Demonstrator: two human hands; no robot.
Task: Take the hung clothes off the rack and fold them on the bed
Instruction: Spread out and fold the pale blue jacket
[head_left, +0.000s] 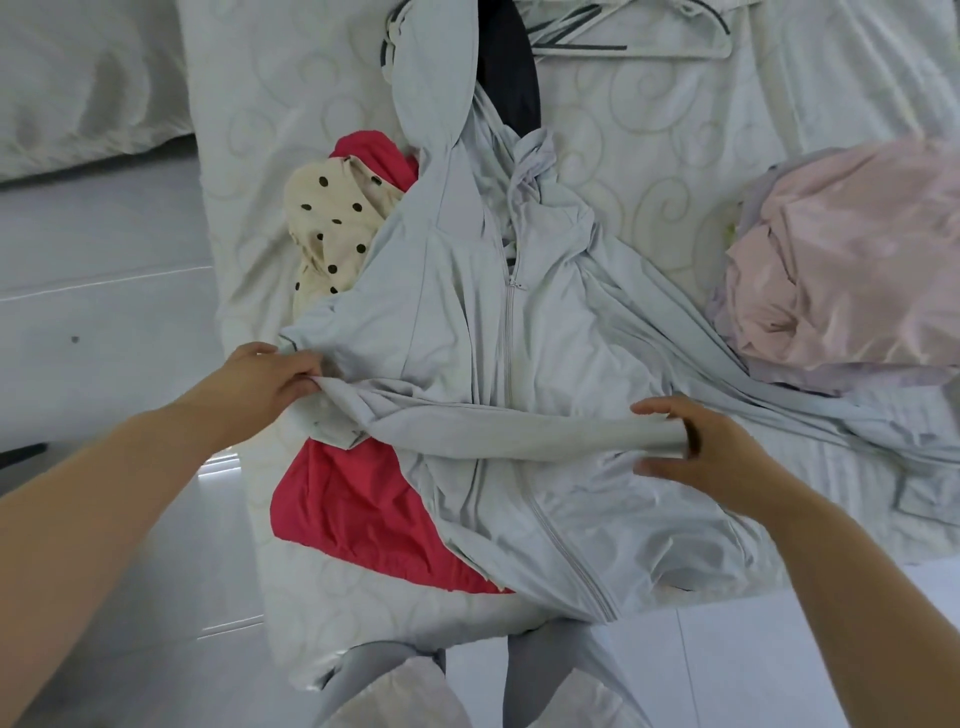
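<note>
Noted pale jacket (519, 322) spread zip-side up on bed (649, 171), partly over red garment (358, 514) and spotted garment (332, 228). Found left grip (265, 384) pinched on jacket's side fold, probably to anchor the crease. Found right grip (711, 452) closed round cuff of sleeve (519, 434), laid across chest, presumably to square it. Saw other sleeve (810, 410) trailing toward pink pile (841, 270), not yet folded in. Judged folding at early stage. Logged hangers (582, 50) beyond hood.

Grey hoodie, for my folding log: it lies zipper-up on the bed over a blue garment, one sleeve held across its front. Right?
Not quite: the garment under the grey hoodie is red, not blue, as the head view shows.
</note>
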